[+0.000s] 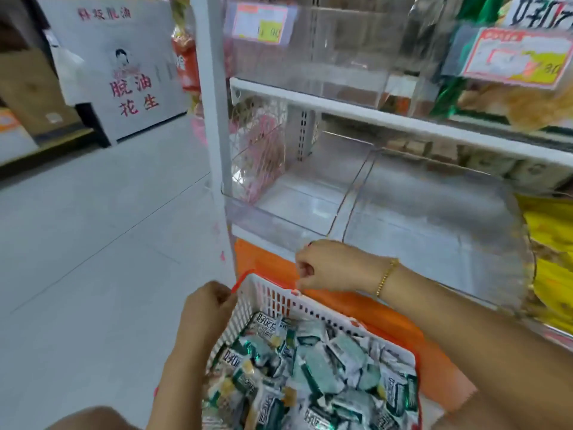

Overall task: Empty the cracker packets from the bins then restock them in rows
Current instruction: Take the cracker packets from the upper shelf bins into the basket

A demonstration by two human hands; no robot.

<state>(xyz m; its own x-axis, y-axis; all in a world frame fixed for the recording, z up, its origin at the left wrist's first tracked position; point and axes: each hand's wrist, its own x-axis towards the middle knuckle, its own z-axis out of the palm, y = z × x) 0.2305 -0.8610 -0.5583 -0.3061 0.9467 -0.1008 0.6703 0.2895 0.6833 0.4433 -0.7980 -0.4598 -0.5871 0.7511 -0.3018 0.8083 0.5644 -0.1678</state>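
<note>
On my feed I see the left hand point(207, 308) curled tight around the thin orange handle point(243, 276) at the far-left corner of a white slotted plastic basket point(266, 301). The right hand point(328, 268), with a gold chain bracelet point(386, 276) on its wrist, has its fingers folded down over the basket's far rim and grips it there. Both hands hold the basket and nothing else.

The green-and-white foil cracker packets point(325, 367) lie heaped loosely inside the basket, filling it from wall to wall with no order to them.

Just beyond the basket's far rim stand two clear acrylic bins side by side on the lower white metal shelf: the left bin point(288, 209) and the right bin point(434, 218), and I see no packets in either. Below their front edge runs an orange base panel point(356, 302). On the upper shelf point(341, 103) sits another clear bin with a yellow-and-pink price tag point(260, 23). A pale tiled floor point(93, 243) runs off to the left.
</note>
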